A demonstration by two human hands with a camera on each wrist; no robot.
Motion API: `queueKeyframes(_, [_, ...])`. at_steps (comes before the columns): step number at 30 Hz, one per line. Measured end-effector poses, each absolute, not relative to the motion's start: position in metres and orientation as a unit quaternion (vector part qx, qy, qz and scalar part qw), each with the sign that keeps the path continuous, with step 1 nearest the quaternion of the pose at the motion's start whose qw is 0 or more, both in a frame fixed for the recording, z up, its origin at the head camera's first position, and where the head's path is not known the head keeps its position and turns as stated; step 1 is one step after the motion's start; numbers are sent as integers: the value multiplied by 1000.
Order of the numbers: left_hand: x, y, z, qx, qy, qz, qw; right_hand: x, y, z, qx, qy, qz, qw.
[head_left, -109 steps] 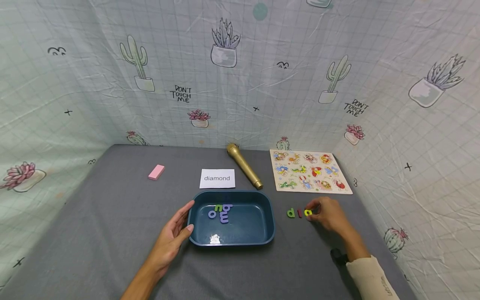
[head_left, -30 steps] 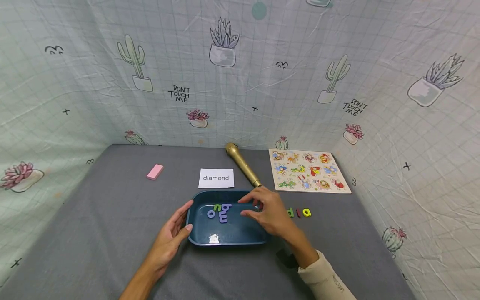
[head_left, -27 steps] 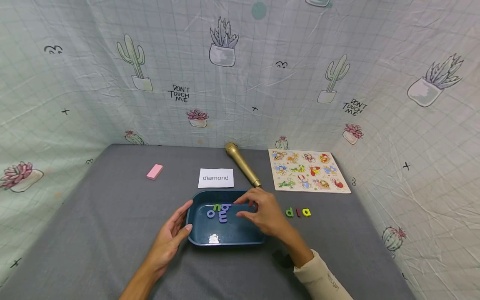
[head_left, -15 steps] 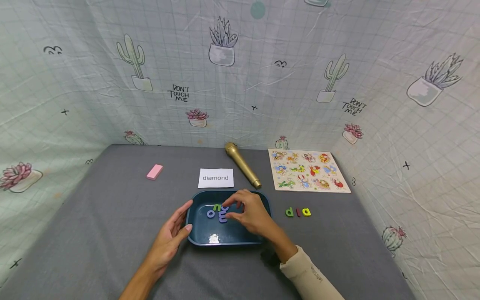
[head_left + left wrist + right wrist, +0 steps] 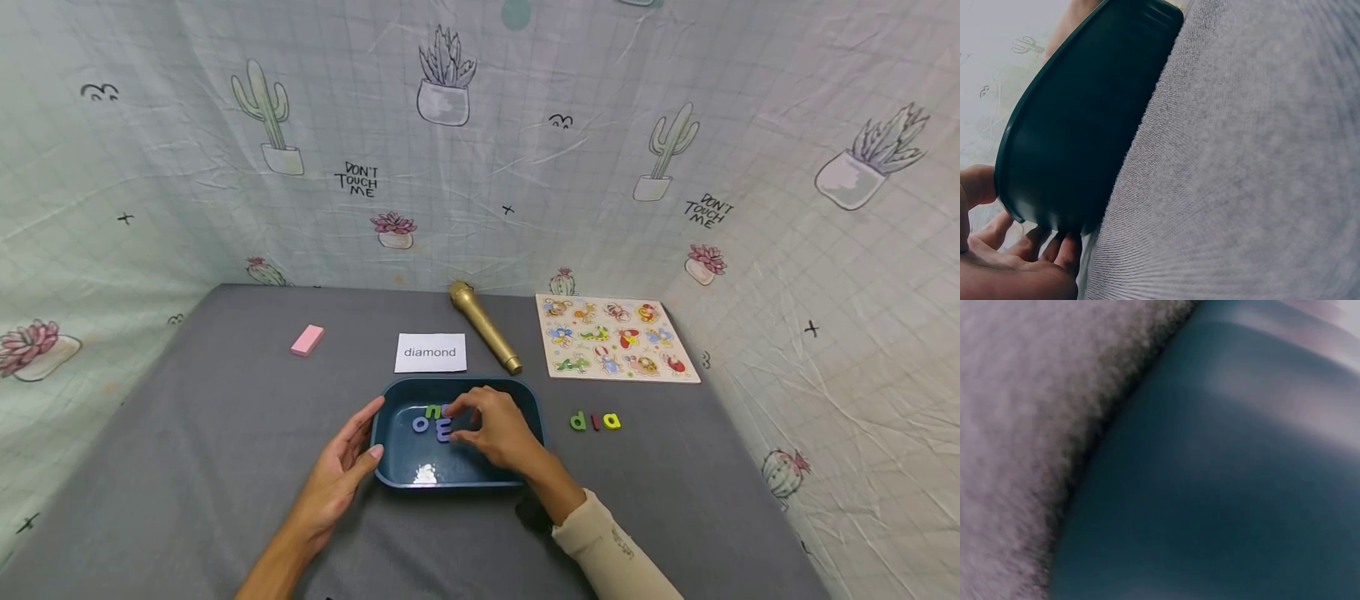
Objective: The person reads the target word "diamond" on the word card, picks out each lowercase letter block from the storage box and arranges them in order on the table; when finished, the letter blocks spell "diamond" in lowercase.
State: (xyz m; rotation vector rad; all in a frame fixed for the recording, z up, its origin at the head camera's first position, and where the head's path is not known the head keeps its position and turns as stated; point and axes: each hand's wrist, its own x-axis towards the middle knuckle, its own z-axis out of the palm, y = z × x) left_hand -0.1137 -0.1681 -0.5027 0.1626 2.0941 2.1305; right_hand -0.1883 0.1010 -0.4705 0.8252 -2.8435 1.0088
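Observation:
My left hand (image 5: 337, 477) rests against the left side of a dark blue tray (image 5: 465, 479), its thumb and fingers touching the outside; the left wrist view shows fingers (image 5: 1069, 253) at the tray's end wall. Inside the tray lie a purple "m" (image 5: 443, 431), a green "n" (image 5: 432, 412), a purple "o" (image 5: 420, 425) and another purple letter (image 5: 446, 410), mostly hidden by my right index finger. My right hand (image 5: 495, 425) reaches over these letters, thumb and index finger apart, no letter visibly held. The right wrist view shows only blurred tray wall and cloth.
Right of the tray stand a green "d" (image 5: 577, 422), a dark red "i" (image 5: 596, 422) and a yellow "a" (image 5: 612, 422). Behind are a "diamond" card (image 5: 431, 353), a gold microphone (image 5: 486, 327), an insect puzzle board (image 5: 615, 340) and a pink block (image 5: 307, 341).
My right hand has let go of the yellow "a" on the table at right and moved left over the tray, down to the purple letters. My left hand has stayed at the tray.

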Motion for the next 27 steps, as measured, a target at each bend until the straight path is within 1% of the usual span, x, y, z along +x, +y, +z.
queueKeyframes(5, [-114, -168, -502, 57, 695, 713, 74, -189, 101, -471, 266, -923, 278, -10])
queueKeyframes(16, [-115, -169, -502, 69, 690, 717, 67, -186, 96, -469, 288, -923, 250, -38])
queueKeyframes(27, [-114, -169, -500, 64, 694, 713, 71, -187, 95, -470, 285, -931, 226, -34])
